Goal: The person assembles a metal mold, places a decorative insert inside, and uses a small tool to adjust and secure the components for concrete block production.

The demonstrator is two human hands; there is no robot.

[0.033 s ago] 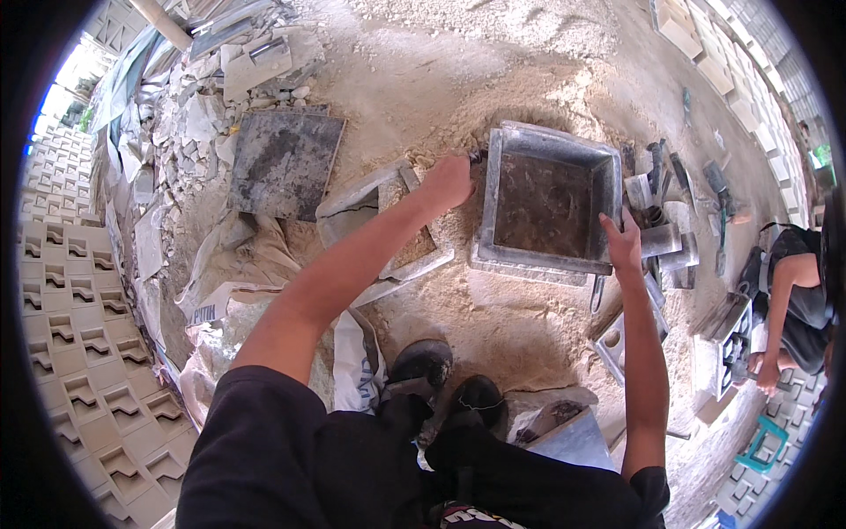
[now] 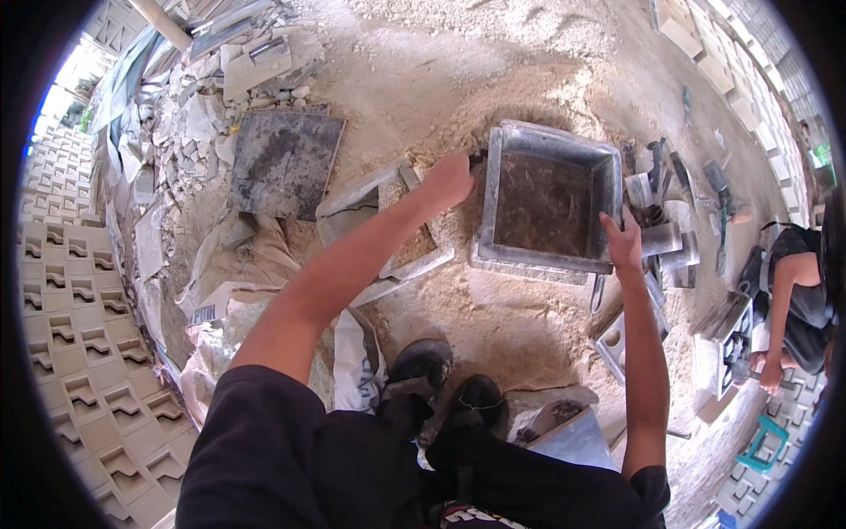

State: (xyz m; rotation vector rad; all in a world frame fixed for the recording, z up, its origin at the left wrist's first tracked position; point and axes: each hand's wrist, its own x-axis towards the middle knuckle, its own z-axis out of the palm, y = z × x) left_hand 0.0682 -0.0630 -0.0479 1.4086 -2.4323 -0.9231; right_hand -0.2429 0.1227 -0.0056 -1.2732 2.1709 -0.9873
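A square grey metal mould frame (image 2: 551, 198) lies on the dusty ground in front of me, with a brown, mottled surface inside its raised walls. My right hand (image 2: 623, 242) grips the frame's near right corner, thumb over the rim. Just outside the left wall, my left hand (image 2: 451, 182) is closed in a fist. Something small and dark (image 2: 478, 160) pokes out beyond its knuckles, touching or close to the frame; its kind is hidden by the fingers. A second, pale frame (image 2: 357, 198) sits under my left forearm.
Metal cylinders (image 2: 661, 239) and hand tools (image 2: 656, 163) lie right of the frame. A dark square plate (image 2: 286, 163) rests at left, near broken rubble (image 2: 198, 119). Another person's hand (image 2: 771, 377) works at a mould (image 2: 733, 348) at far right. Patterned blocks (image 2: 84, 353) stand at left.
The other person's hand at far right has shifted slightly. My own hands and the mould frame hold their places.
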